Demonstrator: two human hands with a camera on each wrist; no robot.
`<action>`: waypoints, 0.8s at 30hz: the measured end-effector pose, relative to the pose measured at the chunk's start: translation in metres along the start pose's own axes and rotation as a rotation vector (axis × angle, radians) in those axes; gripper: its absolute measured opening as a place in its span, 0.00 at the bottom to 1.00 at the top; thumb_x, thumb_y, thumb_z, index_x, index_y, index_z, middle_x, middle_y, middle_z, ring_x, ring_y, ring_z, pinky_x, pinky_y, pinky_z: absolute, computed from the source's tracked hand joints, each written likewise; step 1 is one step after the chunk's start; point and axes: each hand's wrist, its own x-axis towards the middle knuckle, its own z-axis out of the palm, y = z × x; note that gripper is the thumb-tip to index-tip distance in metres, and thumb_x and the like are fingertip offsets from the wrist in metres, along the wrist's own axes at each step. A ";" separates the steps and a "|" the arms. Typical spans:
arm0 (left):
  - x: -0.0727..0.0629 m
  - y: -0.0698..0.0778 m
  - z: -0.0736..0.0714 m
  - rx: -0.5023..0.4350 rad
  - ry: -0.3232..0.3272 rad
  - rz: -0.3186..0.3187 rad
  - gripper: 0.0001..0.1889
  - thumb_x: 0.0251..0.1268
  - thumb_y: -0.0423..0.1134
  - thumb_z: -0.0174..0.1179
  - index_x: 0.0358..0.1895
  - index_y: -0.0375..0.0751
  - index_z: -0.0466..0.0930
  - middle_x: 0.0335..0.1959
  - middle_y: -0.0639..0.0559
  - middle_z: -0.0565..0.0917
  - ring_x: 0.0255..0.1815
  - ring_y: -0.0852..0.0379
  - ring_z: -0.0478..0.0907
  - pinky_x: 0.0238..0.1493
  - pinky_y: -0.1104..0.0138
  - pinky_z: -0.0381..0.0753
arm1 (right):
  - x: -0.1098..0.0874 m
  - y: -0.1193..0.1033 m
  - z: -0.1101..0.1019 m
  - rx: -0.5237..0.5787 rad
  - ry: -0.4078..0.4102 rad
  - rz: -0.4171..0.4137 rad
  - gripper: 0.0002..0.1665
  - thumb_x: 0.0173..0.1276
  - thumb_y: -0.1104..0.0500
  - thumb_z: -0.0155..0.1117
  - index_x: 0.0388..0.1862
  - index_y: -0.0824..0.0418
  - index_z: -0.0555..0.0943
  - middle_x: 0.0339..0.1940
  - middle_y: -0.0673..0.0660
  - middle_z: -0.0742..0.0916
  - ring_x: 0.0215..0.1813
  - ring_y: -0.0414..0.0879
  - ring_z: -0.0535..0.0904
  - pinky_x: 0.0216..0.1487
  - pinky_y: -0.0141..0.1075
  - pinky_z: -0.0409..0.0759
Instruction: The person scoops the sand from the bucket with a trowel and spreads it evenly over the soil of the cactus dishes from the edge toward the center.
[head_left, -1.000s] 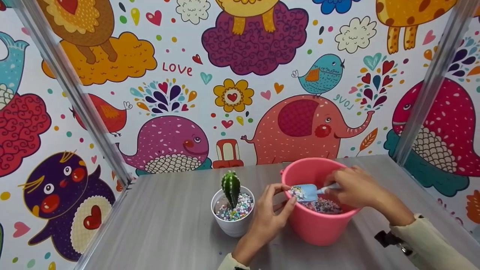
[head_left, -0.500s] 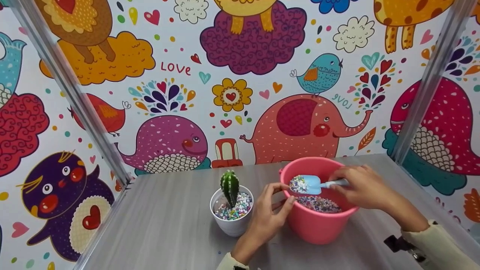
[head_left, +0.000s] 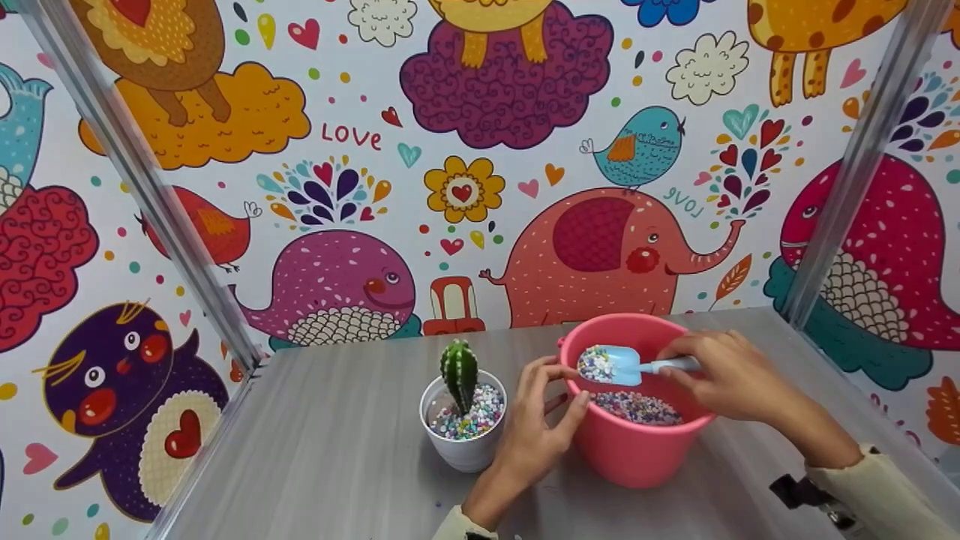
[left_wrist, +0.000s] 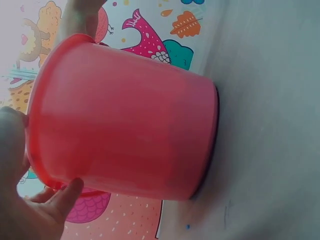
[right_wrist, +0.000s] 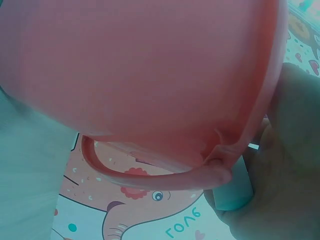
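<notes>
Now, in the head view, the blue scoop (head_left: pixel 624 366), pinched by the handle in the right hand (head_left: pixel 731 375), sits higher than a second ago, its beads (head_left: pixel 596 364) clear of those lying inside the pink bucket (head_left: pixel 637 457), so a full scoop seems secured. The left wrist view shows the left hand (left_wrist: pixel 37 215) holding the bucket with curled fingers at its rim; the right wrist view, the scoop's butt end gripped beyond the bucket.

There're 2 hands (head_left: pixel 536 424) (head_left: pixel 727 375), plus 1 ea. of bucket (head_left: pixel 634 456), scoop (head_left: pixel 625 367), pot (head_left: pixel 465 454) & cactus (head_left: pixel 459 373).
</notes>
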 end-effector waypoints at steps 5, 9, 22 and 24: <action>0.000 0.008 -0.004 0.099 0.032 0.021 0.19 0.74 0.52 0.69 0.63 0.55 0.81 0.75 0.51 0.73 0.76 0.52 0.73 0.71 0.55 0.83 | 0.001 -0.001 -0.003 0.049 -0.009 -0.005 0.15 0.66 0.54 0.82 0.51 0.54 0.93 0.47 0.51 0.94 0.49 0.49 0.87 0.43 0.47 0.91; 0.000 0.017 -0.008 0.176 0.055 0.063 0.24 0.72 0.51 0.71 0.67 0.51 0.81 0.74 0.51 0.76 0.74 0.54 0.75 0.73 0.55 0.82 | 0.001 -0.003 -0.006 0.059 -0.010 -0.016 0.15 0.66 0.53 0.82 0.50 0.53 0.93 0.46 0.51 0.94 0.48 0.48 0.87 0.43 0.46 0.92; 0.000 0.061 -0.045 0.168 0.053 0.145 0.15 0.78 0.43 0.67 0.63 0.51 0.84 0.59 0.57 0.88 0.65 0.62 0.85 0.68 0.66 0.84 | 0.006 -0.011 -0.014 0.029 0.005 -0.049 0.14 0.69 0.53 0.80 0.52 0.52 0.93 0.44 0.47 0.93 0.45 0.43 0.84 0.42 0.38 0.87; -0.001 0.069 -0.054 0.172 0.066 0.164 0.15 0.79 0.44 0.66 0.63 0.52 0.84 0.59 0.57 0.88 0.65 0.62 0.84 0.69 0.65 0.84 | 0.006 -0.014 -0.013 0.020 0.021 -0.068 0.12 0.69 0.53 0.80 0.50 0.51 0.93 0.41 0.45 0.92 0.43 0.41 0.82 0.41 0.38 0.84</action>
